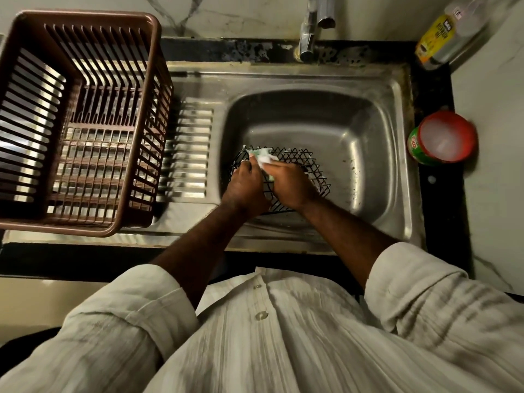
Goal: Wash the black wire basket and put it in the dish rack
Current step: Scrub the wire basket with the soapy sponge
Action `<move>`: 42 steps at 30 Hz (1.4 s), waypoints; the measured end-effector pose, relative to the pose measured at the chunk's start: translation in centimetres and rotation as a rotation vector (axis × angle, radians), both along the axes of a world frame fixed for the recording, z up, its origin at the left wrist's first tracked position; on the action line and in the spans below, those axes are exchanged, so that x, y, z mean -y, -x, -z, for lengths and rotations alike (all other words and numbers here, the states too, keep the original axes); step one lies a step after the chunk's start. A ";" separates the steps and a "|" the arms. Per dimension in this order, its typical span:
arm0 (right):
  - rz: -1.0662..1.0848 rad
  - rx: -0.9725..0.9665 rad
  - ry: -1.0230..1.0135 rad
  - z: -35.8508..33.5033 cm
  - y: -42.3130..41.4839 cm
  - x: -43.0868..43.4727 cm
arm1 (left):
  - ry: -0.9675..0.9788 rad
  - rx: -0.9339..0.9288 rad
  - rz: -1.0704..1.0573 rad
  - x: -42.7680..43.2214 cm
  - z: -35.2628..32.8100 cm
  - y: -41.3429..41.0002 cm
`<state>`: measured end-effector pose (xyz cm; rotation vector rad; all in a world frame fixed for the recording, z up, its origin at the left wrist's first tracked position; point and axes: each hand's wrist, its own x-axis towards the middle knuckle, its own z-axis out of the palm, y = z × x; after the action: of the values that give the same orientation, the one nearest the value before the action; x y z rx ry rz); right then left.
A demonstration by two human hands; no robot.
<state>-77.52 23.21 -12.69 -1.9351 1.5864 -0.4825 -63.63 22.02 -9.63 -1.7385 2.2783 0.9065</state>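
Black wire is what the person bends over: the black wire basket sits low in the bowl of the steel sink, towards its near left side, tilted a little as far as I can judge. The left hand curls over the basket's left rim and steadies it, while the right hand clutches a foamy green sponge and presses it onto the mesh close to that same rim. White lather clings along the far edge of the wire. So the step in hand looks to be the scrubbing, with rinsing not yet done; I see no water falling from the tap above. The brown plastic dish rack stands on the draining board just left of the bowl, with nothing in it that I can make out. Next, I reckon, the suds must be rinsed off under the tap, the sponge put down, and the basket lifted clear of the sink wall and carried leftward over the rack's tall rim, dripping as it goes.
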 end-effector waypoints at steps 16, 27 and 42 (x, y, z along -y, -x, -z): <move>0.364 -0.062 -0.267 1.8 4.5 2.2 | 0.019 0.043 0.045 0.3 0.5 -0.5; 0.066 -0.102 -0.018 0.3 0.7 0.1 | 0.010 0.040 0.055 0.1 0.0 -0.5; 0.213 0.035 -0.086 -0.6 -1.4 -2.5 | -0.007 0.105 0.128 1.1 -1.0 -0.3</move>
<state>-76.13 25.73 -12.12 -1.6947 1.7699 -0.5232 -63.36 20.97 -8.67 -1.5770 2.2852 0.7799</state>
